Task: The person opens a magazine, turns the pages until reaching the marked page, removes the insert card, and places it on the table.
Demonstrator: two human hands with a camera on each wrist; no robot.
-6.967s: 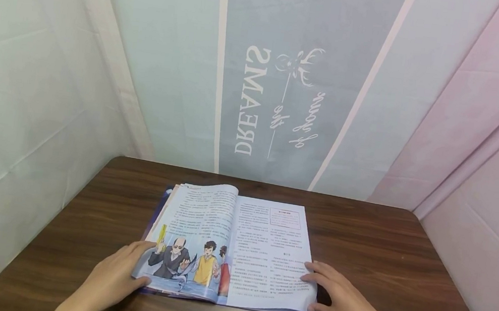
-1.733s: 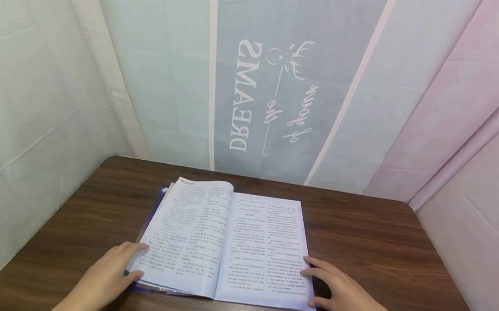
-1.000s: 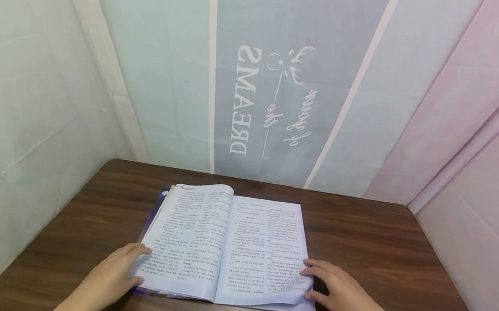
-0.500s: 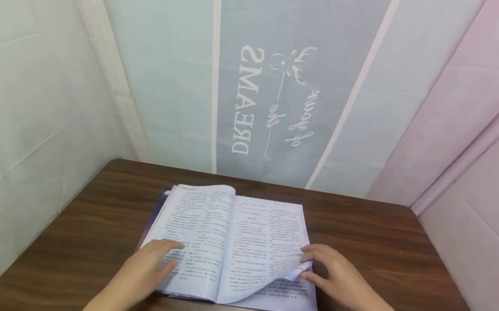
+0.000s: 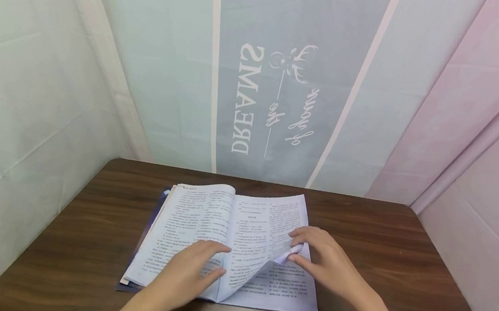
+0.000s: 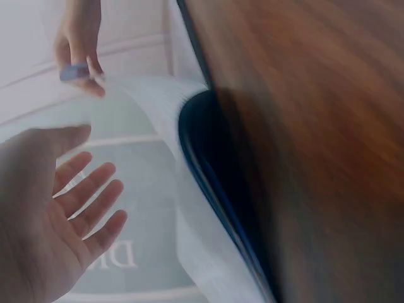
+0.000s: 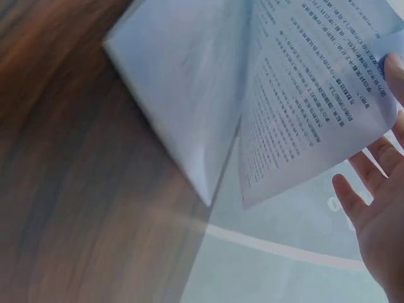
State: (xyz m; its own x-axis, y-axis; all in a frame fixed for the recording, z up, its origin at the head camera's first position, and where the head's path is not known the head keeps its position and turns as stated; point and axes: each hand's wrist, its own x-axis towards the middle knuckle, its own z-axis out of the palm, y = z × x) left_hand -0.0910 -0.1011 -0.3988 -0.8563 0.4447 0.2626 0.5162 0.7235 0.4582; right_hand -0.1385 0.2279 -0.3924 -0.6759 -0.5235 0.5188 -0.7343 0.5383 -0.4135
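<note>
Wood-grained tabletop (image 5: 381, 250) supports an open magazine (image 5: 188, 215). Left hand (image 5: 187, 273): fingers relaxed, empty, the spine (image 5: 232, 214) by their tips, contact unclear. Right hand (image 5: 329, 263): thumb and fingers pinching a page (image 5: 252, 232), whose corner therefore curls up beneath them.

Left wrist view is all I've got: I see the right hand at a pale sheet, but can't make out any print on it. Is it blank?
Observer: No, the lifted page that the right hand pinches carries columns of small print.
Operator: Is anything showing beneath it?
Observer: Yes, in the head view another printed page shows under it, on the right side of the open book.
</note>
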